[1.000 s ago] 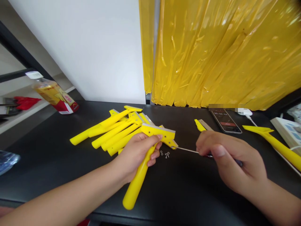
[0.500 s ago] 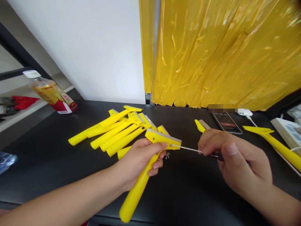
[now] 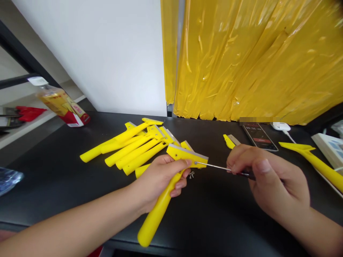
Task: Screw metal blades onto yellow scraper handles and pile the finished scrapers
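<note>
My left hand is closed round the neck of a yellow scraper, thumb on its head, which carries a metal blade strip along the upper edge. In my right hand is a screwdriver; its dark handle is mostly hidden by the fingers. The thin shaft points left, and its tip meets a screw near the right end of the scraper head. Small screws lie on the black table just beyond my left fingertips. Several yellow scrapers are piled behind my left hand.
A bottle stands at the back left of the black table. Behind my right hand lie a small yellow piece with a blade and a phone. Another yellow scraper rests at the right, beside a white box.
The view has shifted slightly, so the scene sits a little further right and higher. Both hands keep their hold, and the screwdriver tip stays at the screw.
</note>
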